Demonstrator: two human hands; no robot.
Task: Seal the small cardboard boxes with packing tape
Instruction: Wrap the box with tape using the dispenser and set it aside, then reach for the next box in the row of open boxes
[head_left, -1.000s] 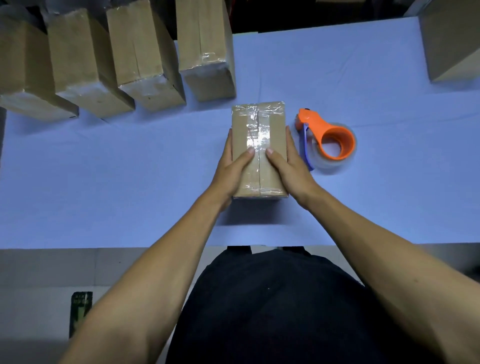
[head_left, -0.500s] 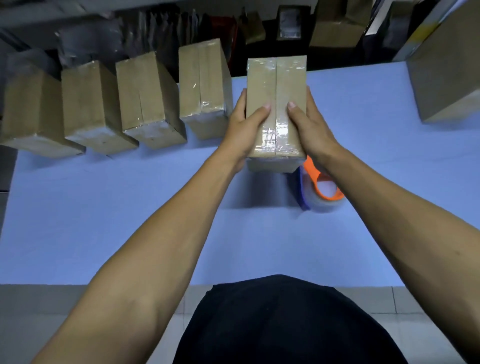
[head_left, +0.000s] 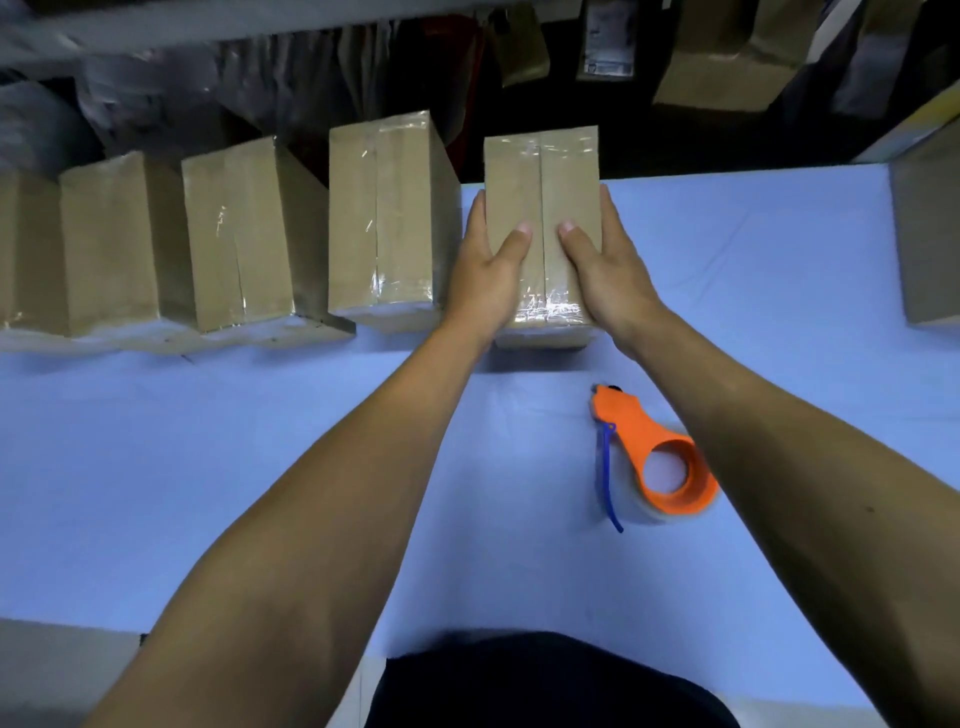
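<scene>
A small taped cardboard box (head_left: 542, 176) stands at the far side of the blue table (head_left: 260, 467), at the right end of a row of taped boxes. My left hand (head_left: 485, 275) grips its left side and my right hand (head_left: 602, 270) its right side, both thumbs resting on top beside the centre seam. Clear tape shines along the seam and the near edge. The nearest neighbouring taped box (head_left: 382, 218) sits just left of it, with a narrow gap. An orange tape dispenser (head_left: 657, 462) with a clear roll lies on the table under my right forearm.
Several more taped boxes (head_left: 234, 234) line the far edge toward the left. A larger cardboard box (head_left: 930, 234) stands at the right edge. Behind the table are dark shelves with bags and packages. The table's near edge is by my body.
Both hands carried the box from the middle of the table, beside the dispenser, to the far edge at the right end of the row. The dispenser stayed put.
</scene>
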